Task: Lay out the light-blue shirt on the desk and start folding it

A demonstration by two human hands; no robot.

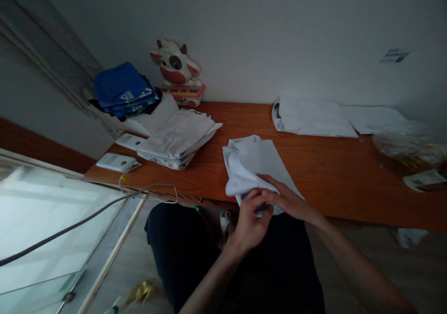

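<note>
A white garment (247,163), partly folded, lies on the wooden table right in front of me. Its near end hangs over the table's front edge, above my lap. My left hand (252,221) has its fingers curled on that near end, and a dark patch shows in the cloth beside them. From the right, my right hand (288,198) pinches the same end, with its fingers meeting those of the left. The fingertips are partly hidden in the folds, and I cannot tell the kind of garment.
Left on the wooden table (314,165) are a stack of folded light clothes (174,137), white devices (117,162) with a cable (104,207), blue clothes (122,88) and a cow toy keyboard (178,72). Folded white cloth (314,116) and a plastic bag (408,142) lie right.
</note>
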